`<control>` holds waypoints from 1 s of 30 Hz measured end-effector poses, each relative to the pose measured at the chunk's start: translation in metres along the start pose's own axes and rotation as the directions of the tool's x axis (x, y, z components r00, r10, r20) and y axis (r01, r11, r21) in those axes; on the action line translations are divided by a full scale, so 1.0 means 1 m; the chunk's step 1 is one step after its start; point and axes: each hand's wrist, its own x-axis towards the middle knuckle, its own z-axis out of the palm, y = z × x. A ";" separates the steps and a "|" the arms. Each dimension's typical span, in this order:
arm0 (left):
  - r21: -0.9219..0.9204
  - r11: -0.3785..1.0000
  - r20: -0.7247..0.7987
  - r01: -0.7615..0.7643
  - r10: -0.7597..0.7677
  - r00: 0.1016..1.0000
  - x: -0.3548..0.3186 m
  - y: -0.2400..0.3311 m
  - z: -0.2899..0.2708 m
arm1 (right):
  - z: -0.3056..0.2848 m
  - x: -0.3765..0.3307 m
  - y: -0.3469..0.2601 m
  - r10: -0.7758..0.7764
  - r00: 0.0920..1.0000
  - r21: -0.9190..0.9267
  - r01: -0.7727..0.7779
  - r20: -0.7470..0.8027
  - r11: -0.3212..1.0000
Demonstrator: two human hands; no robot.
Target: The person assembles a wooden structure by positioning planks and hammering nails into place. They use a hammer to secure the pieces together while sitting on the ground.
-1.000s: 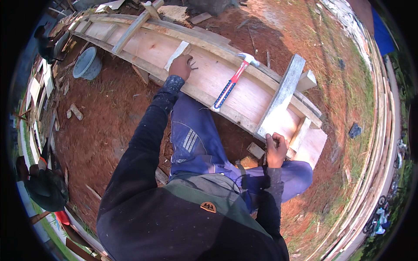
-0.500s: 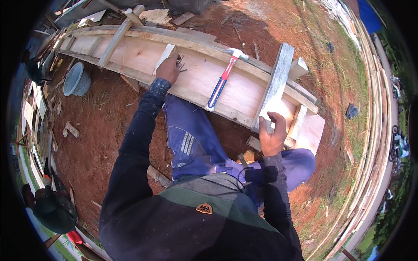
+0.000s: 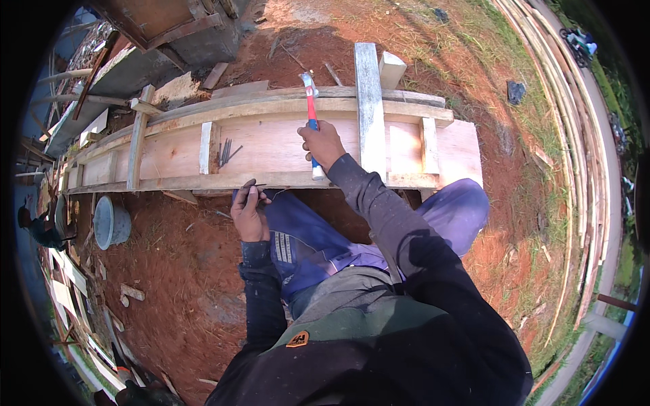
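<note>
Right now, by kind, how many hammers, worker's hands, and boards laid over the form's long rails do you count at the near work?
Hammer: 1
Worker's hands, left hand and right hand: 2
Boards over the long rails, pale left board and weathered grey board: 2
Total: 5

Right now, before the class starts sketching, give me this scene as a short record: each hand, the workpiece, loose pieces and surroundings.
Left hand: pinching what looks like a nail, beside the near timber rail
Right hand: gripping the hammer by its red-and-blue handle, head pointing away
Workpiece: plywood panel edged with timber rails
Across it: weathered grey board
Loose pieces: several nails on the panel, right of a short crosspiece
Surroundings: reddish soil, plastic tub at left
</note>
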 end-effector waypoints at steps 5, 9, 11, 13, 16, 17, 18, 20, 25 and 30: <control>0.134 0.988 0.065 0.074 -0.084 0.994 0.010 -0.026 0.039 | -0.091 -0.099 -0.025 -0.126 0.991 0.241 0.133 -0.045 0.961; 0.151 0.986 0.262 0.078 -0.116 0.958 0.008 -0.037 0.112 | -0.151 -0.171 -0.037 -0.132 0.962 -0.180 0.090 -0.237 0.979; 0.239 0.971 0.405 0.014 -0.112 0.908 0.001 -0.043 0.137 | -0.161 -0.200 -0.023 -0.153 0.938 -0.319 0.049 -0.310 0.947; 0.395 0.903 0.554 -0.171 -0.085 0.828 -0.008 -0.047 0.158 | -0.179 -0.215 0.005 -0.225 0.924 -0.433 0.074 -0.309 0.899; 0.500 0.732 0.689 -0.462 -0.013 0.725 -0.013 -0.052 0.168 | -0.175 -0.234 0.022 -0.163 0.942 -0.338 0.058 -0.293 0.939; 0.502 0.688 0.720 -0.524 0.004 0.694 -0.014 -0.054 0.169 | -0.172 -0.238 0.023 -0.117 0.927 -0.259 0.023 -0.357 0.966; 0.518 0.670 0.724 -0.532 -0.013 0.689 -0.014 -0.052 0.170 | -0.170 -0.239 0.029 -0.166 0.919 -0.314 0.048 -0.359 0.948; 0.549 0.632 0.730 -0.547 -0.045 0.682 -0.014 -0.047 0.172 | -0.168 -0.241 0.042 -0.261 0.899 -0.423 0.096 -0.351 0.901; 0.511 0.552 0.779 -0.659 0.026 0.626 -0.016 -0.053 0.171 | -0.162 -0.244 0.035 -0.341 0.905 -0.570 0.144 -0.256 0.809; 0.473 0.527 0.805 -0.706 0.069 0.590 -0.015 -0.053 0.173 | -0.156 -0.244 0.015 -0.521 0.850 -0.667 0.343 -0.079 0.661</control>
